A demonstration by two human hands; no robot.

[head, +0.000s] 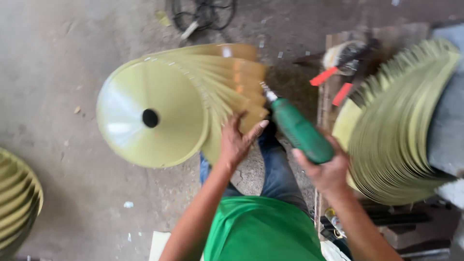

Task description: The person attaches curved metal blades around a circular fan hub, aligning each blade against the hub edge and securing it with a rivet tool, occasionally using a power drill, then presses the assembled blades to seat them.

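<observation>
A stack of pale yellow-green metal discs (159, 104) leans on its side on the concrete floor; the front disc has a round black hole in its middle. My left hand (239, 137) presses against the right end of this stack, fingers spread over the disc edges. My right hand (325, 169) grips a green power drill (299, 130). Its bit points up and left, close to the stack's rim near my left hand.
A second fanned row of the same discs (401, 121) lies at the right on a wooden board. Another pile (17, 198) shows at the left edge. Orange-handled tools (333, 79) and a black cable (203, 14) lie farther off.
</observation>
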